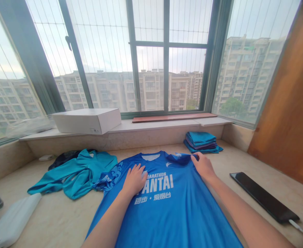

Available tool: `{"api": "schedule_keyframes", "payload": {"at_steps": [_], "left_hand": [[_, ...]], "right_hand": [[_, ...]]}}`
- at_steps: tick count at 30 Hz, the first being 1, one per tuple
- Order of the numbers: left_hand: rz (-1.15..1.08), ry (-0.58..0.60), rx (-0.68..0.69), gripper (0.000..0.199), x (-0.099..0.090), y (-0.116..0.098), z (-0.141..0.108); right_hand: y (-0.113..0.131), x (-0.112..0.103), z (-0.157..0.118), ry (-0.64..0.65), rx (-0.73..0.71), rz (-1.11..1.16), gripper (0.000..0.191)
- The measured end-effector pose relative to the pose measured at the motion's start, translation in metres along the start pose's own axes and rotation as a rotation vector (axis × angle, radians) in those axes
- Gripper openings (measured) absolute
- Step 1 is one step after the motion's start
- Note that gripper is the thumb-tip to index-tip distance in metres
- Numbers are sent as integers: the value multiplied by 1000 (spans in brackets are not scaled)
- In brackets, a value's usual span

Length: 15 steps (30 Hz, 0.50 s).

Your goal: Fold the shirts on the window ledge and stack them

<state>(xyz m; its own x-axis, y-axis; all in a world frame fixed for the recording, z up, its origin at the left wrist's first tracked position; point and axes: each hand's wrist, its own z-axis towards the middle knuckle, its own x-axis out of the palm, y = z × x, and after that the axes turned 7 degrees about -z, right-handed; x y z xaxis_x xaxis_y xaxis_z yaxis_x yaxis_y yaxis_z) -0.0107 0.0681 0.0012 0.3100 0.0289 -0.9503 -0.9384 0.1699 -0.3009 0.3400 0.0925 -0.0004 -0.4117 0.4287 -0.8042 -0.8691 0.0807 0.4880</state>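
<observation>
The blue shirt [164,218] lies spread on the bench [63,220] near a crumpled turquoise top [97,172] and a folded stack [201,140], the left hand [135,179] flat on the shirt's chest, its grip released, the right hand [203,166] pinching fabric by the shoulder.

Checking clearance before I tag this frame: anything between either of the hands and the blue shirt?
Nothing visible. The left hand lies on the chest of the blue shirt, and the right hand grips its fabric near the shoulder. The teal garment is beside the left-side sleeve, under neither hand.
</observation>
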Motion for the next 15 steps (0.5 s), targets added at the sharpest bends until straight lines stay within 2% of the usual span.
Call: {"api": "schedule_keyframes", "payload": {"at_steps": [3,7,12,15], "left_hand": [[-2,-5,-4,57,-1,0,0],[-2,4,-7,57,-1,-1,0],[-12,-4,-9,57,-1,-2,-1],[-28,-14,-3,57,0,-1,-2]], "right_hand": [[-31,-13,11,3,177,-96,26],[-44,-15,13,11,210,-103,28],[-26,-10,13,-16,145,-28,35],[1,-8,4,-118,-56,156,37]]}}
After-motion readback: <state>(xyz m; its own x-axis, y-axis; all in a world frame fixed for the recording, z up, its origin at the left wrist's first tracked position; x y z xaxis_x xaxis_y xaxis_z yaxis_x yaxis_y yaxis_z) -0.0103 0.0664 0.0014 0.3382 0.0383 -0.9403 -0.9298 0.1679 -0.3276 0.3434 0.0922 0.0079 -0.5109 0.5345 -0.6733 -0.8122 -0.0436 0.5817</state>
